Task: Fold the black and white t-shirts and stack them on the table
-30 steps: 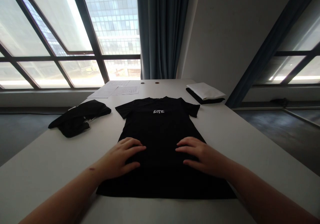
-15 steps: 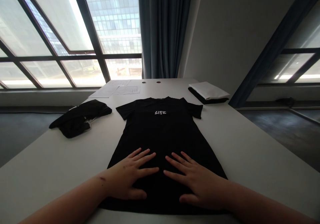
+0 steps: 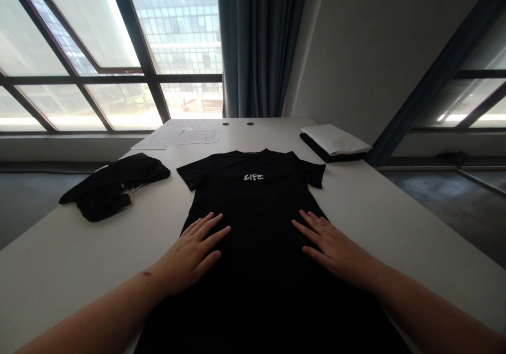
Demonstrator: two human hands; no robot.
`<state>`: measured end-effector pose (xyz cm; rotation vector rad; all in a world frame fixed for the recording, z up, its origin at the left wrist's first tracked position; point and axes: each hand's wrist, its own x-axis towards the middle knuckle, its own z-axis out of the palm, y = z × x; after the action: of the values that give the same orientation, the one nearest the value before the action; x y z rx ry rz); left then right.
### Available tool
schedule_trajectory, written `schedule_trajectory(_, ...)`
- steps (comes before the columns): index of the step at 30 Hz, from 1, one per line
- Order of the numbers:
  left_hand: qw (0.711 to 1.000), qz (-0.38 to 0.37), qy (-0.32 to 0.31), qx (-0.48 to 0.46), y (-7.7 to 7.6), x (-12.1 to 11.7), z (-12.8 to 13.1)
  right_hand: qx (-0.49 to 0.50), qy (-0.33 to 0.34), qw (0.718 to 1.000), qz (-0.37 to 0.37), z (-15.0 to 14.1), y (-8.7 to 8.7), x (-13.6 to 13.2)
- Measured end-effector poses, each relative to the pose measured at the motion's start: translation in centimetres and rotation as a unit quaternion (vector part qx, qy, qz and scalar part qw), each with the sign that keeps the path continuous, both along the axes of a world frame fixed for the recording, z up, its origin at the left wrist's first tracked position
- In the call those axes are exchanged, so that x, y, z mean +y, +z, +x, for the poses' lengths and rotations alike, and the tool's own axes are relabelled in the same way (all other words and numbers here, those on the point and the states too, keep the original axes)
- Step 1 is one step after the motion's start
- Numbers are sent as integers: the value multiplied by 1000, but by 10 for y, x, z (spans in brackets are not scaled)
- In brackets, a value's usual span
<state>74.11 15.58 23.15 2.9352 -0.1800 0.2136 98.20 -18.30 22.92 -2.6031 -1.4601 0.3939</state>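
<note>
A black T-shirt (image 3: 256, 201) lies spread flat on the white table, collar at the far end and short sleeves out to both sides. White lettering (image 3: 253, 177) crosses its chest. My left hand (image 3: 193, 248) rests palm down over the shirt's left side, fingers stretched out. Across from it, my right hand (image 3: 330, 240) lies over the right side, also palm down with fingers apart. Neither hand grasps the cloth. The bottom hem runs out of the picture.
A crumpled black garment (image 3: 116, 185) lies at the left edge of the white table (image 3: 71, 254). Printed paper sheets (image 3: 193, 136) are at the far left. At the back right, a folded white cloth (image 3: 336, 140) sits on a dark one (image 3: 330, 156). Curtains and windows stand beyond.
My hands first slid inward and toward me over the shirt, then moved outward and away again to its sides. The shirt's hem now lies below the picture edge; the view has shifted slightly.
</note>
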Motion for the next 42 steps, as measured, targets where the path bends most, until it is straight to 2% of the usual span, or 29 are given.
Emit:
schedule_trajectory(4, 998, 49, 20, 22, -15, 3, 0, -24, 5, 1000, 5, -1, -9, -1)
schedule_trajectory(11, 998, 59, 20, 18, -17, -7, -7, -37, 21, 999, 15, -1, -15, -7)
schedule_trajectory(16, 997, 64, 34, 25, -19, -11, -10, -32, 26, 999, -7, -7, -12, -8)
schedule_trajectory(22, 997, 57, 42, 17, -21, -13, -14, -55, 47, 997, 5, -23, -12, -8)
schedule_trajectory(31, 995, 26, 98, -14, -10, -11, -2, -34, 65, 996, 40, -28, 0, 8)
schedule_trajectory(38, 995, 38, 92, 18, -24, -5, 0, 0, 81, 997, 17, -26, -3, 12)
schedule_trajectory(42, 995, 34, 94, 28, -22, -6, 1, 2, 48, 999, 0, -20, 1, 13)
